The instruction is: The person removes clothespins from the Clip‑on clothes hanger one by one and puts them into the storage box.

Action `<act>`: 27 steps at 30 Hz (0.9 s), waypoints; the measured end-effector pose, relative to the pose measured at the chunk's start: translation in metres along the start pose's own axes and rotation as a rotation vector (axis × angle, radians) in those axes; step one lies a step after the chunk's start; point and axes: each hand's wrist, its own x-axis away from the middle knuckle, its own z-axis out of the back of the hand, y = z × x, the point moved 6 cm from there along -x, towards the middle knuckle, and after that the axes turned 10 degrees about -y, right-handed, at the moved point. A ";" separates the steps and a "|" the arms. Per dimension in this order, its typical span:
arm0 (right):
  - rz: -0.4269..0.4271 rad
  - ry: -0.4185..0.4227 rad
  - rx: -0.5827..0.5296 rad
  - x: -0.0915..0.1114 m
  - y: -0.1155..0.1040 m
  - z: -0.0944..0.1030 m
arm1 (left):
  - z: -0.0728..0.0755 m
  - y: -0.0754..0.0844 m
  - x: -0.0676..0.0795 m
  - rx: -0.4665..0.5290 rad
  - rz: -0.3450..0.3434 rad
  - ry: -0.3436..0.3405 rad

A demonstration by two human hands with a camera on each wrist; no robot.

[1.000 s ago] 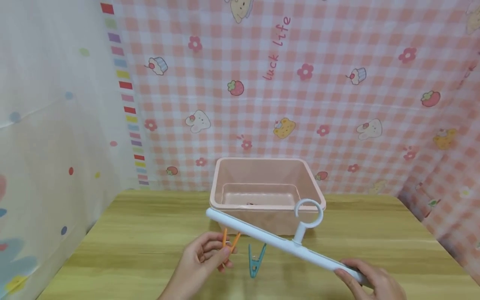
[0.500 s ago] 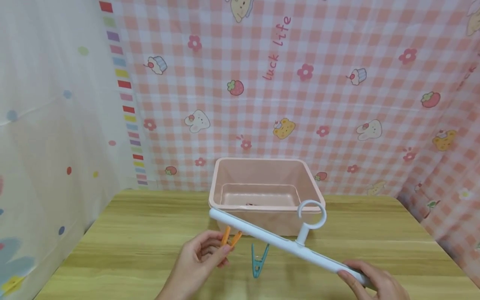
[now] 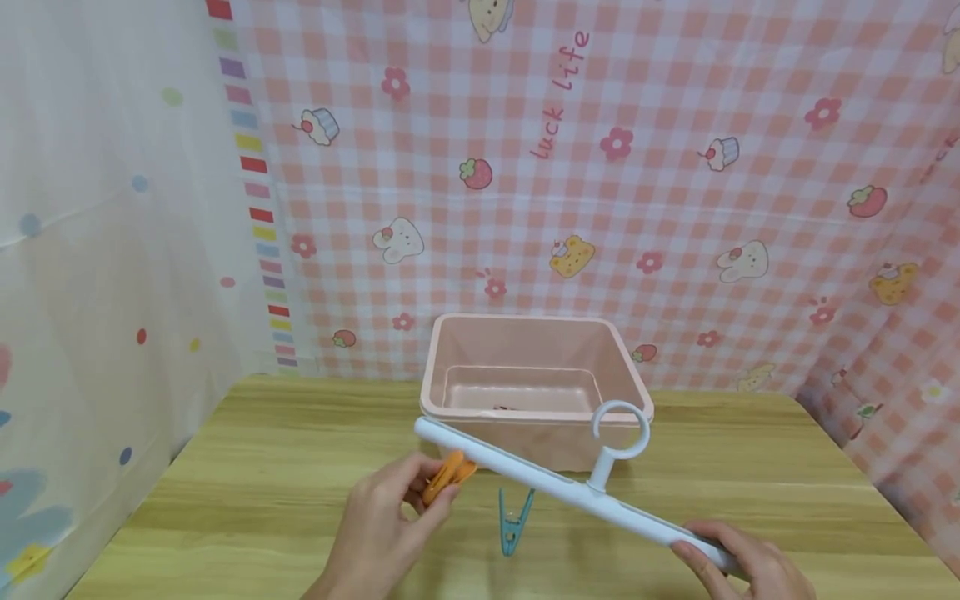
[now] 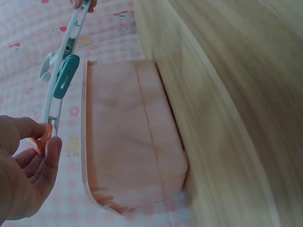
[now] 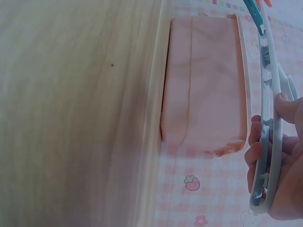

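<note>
My right hand grips the lower right end of a white clip hanger, whose bar slants up to the left, its ring hook upward. A teal clothespin hangs below the middle of the bar. With thumb and fingers, my left hand pinches an orange clothespin right at the bar's left part. In the left wrist view that clothespin overlaps the bar's end, partly covered by the fingers. The right wrist view shows my fingers and thumb around the slotted bar.
A pink plastic bin stands behind the hanger on the wood-grain table, small dark bits on its floor. Checked pink cloth hangs along the back and right, pale dotted cloth at the left.
The orange clothespin has turned in my left hand, from upright spread legs to a slanted broad side, and the hand has shifted slightly left. The hanger and right hand hold nearly still.
</note>
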 end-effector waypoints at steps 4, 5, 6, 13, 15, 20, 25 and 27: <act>0.019 0.008 -0.005 0.001 -0.002 0.001 | 0.001 0.002 0.000 -0.041 0.000 -0.002; 0.015 0.007 -0.005 0.001 -0.003 0.001 | 0.002 0.002 0.000 -0.058 -0.009 -0.001; 0.012 0.003 -0.006 0.000 -0.003 0.000 | 0.002 0.003 0.000 -0.079 -0.023 0.000; -0.026 -0.035 -0.013 -0.001 -0.003 -0.001 | 0.001 0.010 0.003 -0.285 -0.229 0.035; -0.033 -0.049 -0.016 -0.001 -0.003 -0.001 | 0.001 0.012 0.004 -0.325 -0.275 0.045; -0.046 -0.074 -0.020 -0.002 -0.002 -0.002 | 0.001 0.010 0.005 -0.240 -0.266 0.048; -0.089 -0.085 -0.026 -0.001 0.002 0.000 | -0.003 -0.010 0.003 0.282 0.043 -0.050; -0.125 -0.097 -0.032 0.000 0.004 0.000 | -0.009 -0.019 0.005 0.519 0.194 -0.097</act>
